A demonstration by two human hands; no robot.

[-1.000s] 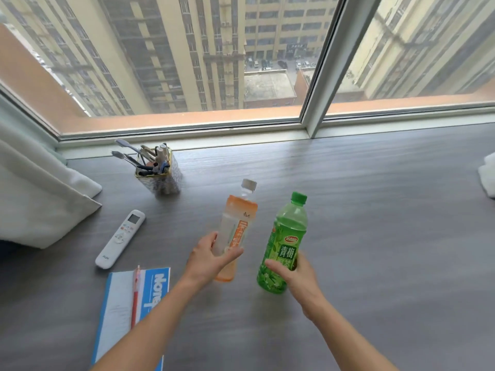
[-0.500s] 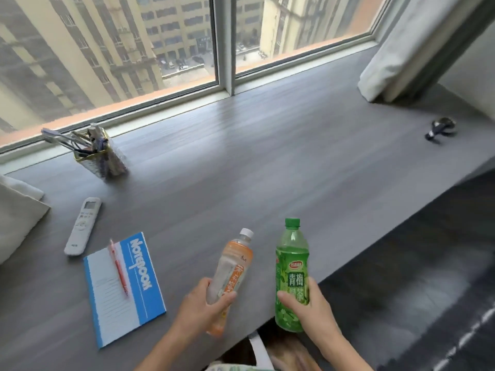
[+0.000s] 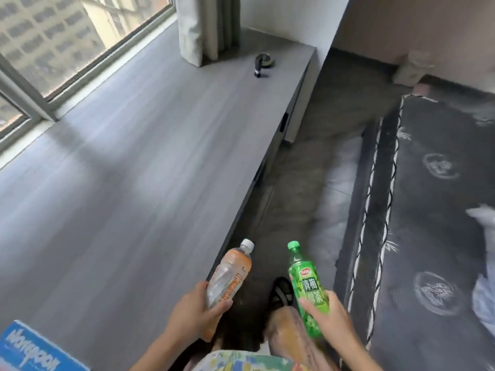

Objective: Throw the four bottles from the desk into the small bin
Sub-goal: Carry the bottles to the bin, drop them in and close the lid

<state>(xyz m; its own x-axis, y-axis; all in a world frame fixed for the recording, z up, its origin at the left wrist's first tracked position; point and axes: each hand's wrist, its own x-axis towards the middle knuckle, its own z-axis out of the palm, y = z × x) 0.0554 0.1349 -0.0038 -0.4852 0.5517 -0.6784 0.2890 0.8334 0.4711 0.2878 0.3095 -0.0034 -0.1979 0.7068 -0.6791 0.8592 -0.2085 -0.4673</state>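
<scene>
My left hand (image 3: 194,314) grips an orange-labelled clear bottle (image 3: 230,277) with a white cap, tilted to the right over the desk's front edge. My right hand (image 3: 328,314) holds a green tea bottle (image 3: 305,285) with a green cap, nearly upright above the floor beside my leg. Both bottles are off the grey desk (image 3: 134,183). No bin is in view.
A blue notebook (image 3: 32,354) lies at the desk's near left corner. A small black object (image 3: 261,64) sits at the desk's far end near a curtain (image 3: 203,28). A dark patterned mattress (image 3: 434,210) runs along the right, with a strip of floor (image 3: 308,183) between it and the desk.
The view has swung right and away from the window. Both hands have pulled their bottles back past the desk's edge, over the floor. The remote and pen holder have left the view.
</scene>
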